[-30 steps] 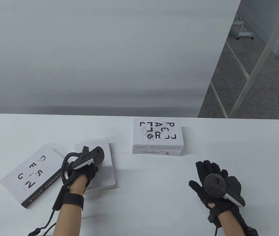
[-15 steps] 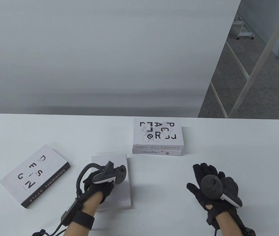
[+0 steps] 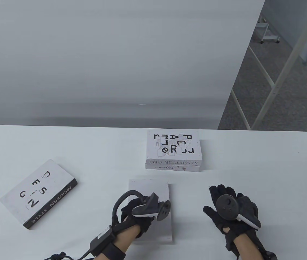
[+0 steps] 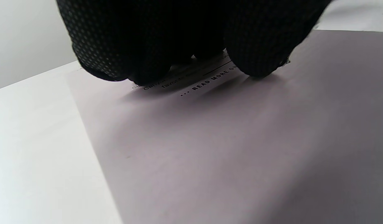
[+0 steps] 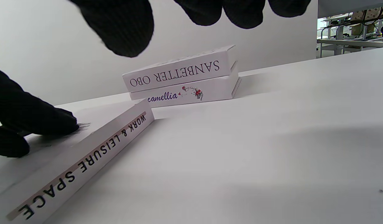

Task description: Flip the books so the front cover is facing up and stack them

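White table [image 3: 93, 151] carries a two-book stack [image 3: 173, 151] at the back and a DESIGN book [image 3: 38, 193] to the left. Left hand [image 3: 137, 214] presses fingertips [image 4: 257, 53] on a back-up book [image 3: 153, 195]. Right hand [image 3: 230, 210] hovers spread beside it.

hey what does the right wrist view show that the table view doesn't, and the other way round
Only the right wrist view shows the spine lettering WORK & LEISURE SPACE on the plain-faced book.

Only the table view shows the DESIGN book lying apart at the table's left, and the right hand spread flat beside the plain-faced book.

Both show the left hand resting on that book, and the two-book stack with spines SANBETTER ORO and camellia.
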Motion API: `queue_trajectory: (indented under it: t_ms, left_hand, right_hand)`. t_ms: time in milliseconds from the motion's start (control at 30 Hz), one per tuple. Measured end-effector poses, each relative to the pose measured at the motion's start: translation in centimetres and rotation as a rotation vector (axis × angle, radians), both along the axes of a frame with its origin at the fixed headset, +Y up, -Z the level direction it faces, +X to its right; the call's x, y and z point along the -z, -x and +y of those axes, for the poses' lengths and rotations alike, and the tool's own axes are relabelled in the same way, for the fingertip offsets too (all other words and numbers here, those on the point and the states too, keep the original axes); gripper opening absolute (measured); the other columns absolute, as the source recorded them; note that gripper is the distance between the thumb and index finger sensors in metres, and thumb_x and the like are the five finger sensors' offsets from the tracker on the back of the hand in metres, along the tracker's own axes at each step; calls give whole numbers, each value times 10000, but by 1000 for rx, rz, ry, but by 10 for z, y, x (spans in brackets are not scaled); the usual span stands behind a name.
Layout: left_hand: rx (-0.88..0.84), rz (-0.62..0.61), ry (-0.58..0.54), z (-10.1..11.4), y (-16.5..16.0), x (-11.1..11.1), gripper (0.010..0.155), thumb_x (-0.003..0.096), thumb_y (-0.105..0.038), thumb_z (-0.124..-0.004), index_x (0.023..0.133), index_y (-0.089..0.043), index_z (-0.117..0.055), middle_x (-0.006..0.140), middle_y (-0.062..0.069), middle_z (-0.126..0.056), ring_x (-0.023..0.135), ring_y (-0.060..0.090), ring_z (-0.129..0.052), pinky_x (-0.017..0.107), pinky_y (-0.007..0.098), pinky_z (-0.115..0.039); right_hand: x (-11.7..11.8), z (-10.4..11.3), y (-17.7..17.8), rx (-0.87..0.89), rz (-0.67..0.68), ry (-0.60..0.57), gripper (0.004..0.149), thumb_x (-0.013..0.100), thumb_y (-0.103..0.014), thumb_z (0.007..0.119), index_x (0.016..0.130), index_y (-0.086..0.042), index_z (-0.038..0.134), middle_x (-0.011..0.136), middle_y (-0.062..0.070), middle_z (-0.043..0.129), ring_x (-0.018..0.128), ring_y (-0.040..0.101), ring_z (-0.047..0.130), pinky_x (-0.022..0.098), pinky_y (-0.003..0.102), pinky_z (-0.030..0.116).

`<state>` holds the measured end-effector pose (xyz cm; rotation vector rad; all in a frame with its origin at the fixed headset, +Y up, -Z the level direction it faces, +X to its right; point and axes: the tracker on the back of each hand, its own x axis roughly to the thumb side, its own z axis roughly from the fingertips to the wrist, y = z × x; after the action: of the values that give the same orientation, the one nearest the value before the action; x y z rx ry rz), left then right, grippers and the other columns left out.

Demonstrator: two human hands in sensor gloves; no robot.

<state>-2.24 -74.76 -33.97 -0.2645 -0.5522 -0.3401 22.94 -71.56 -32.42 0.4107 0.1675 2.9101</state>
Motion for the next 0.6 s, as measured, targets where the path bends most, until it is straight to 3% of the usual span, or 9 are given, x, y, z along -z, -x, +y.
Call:
queue_trajectory:
  t_ms: [400, 533, 600]
  left_hand:
    - [-58, -78, -44, 0, -34, -23, 588, 427, -456, -814, 951, -205, -726, 940, 112, -776, 720, 327, -964, 473, 377, -892]
    - [-93, -70, -61, 1, -31, -26, 628, 419, -502, -814, 963, -205, -711, 953, 108, -771, 754, 317, -953, 500, 378, -882]
    - [-132, -34, -83, 3, -19, -25, 654, 414, -521, -814, 969, -195, -702, 956, 118, -766, 760, 321, -949, 506, 381, -879]
  right_hand:
    - [1, -27, 13, -33, 47, 67, 759, 551, -461, 717, 1096, -21, 427, 1081, 394, 436, 930, 674, 455, 580, 806, 380]
    - [1, -36, 20, 12, 80, 69, 745, 544, -460, 723, 1085, -24, 452, 1066, 382, 484, 913, 649, 536, 593, 752, 484]
    - [2, -39, 23, 9, 91, 79, 738, 541, -466, 723, 1069, -10, 481, 1025, 388, 559, 875, 595, 669, 602, 663, 593]
